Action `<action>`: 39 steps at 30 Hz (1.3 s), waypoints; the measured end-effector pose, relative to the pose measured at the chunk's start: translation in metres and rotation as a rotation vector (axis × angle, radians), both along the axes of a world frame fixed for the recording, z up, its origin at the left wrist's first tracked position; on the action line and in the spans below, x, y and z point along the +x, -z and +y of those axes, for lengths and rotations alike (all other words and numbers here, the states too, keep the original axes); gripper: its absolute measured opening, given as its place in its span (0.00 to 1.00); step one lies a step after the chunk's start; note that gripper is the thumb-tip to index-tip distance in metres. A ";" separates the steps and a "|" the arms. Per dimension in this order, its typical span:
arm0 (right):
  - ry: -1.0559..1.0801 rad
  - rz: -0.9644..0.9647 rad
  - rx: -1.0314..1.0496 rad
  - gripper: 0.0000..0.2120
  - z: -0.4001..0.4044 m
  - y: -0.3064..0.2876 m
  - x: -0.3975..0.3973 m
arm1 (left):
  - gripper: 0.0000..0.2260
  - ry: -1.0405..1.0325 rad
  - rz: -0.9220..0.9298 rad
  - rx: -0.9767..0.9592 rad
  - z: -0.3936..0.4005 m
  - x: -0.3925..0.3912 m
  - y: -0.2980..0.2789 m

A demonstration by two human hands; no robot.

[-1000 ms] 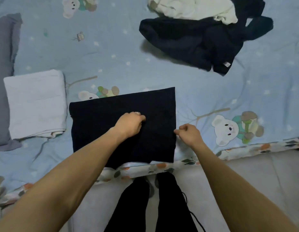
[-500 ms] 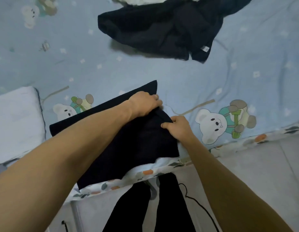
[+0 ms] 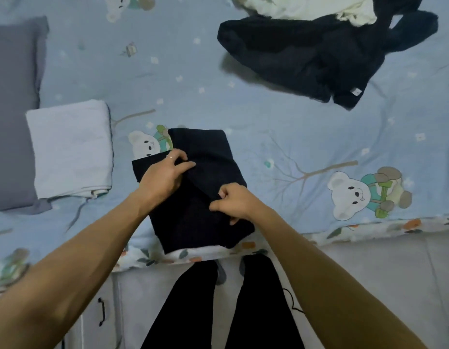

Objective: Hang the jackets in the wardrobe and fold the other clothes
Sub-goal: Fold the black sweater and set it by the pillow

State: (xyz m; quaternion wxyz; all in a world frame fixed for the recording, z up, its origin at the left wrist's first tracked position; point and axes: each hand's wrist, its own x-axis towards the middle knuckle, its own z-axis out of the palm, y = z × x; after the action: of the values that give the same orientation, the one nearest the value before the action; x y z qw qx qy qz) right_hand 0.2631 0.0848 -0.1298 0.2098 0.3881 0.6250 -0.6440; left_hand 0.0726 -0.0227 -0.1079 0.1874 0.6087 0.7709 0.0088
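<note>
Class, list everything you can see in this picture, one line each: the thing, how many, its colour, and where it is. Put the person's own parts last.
Folded dark navy garment: 1, navy, near edge of bed, under both hands.
Folded white cloth: 1, white, left on bed.
Grey pillow: 1, grey, far left.
Crumpled dark clothes pile: 1, navy-black, top right.
Cream garment: 1, cream, top edge, on the pile.
Bear-print bedsheet: 1, light blue, covering bed.
Left hand: 1, gripping the navy garment.
Right hand: 1, pinching its fold.
Legs: 2, in black, bottom centre.
</note>
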 end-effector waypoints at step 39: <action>0.272 0.038 0.438 0.27 -0.069 0.095 -0.043 | 0.20 -0.063 0.105 0.224 -0.063 -0.016 0.115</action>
State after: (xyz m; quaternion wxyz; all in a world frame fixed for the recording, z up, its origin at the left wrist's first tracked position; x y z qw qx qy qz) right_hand 0.2199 0.0158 -0.2251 0.0204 0.4928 0.6952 -0.5229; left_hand 0.0570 -0.0861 -0.2233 0.0773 0.6009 0.7926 0.0690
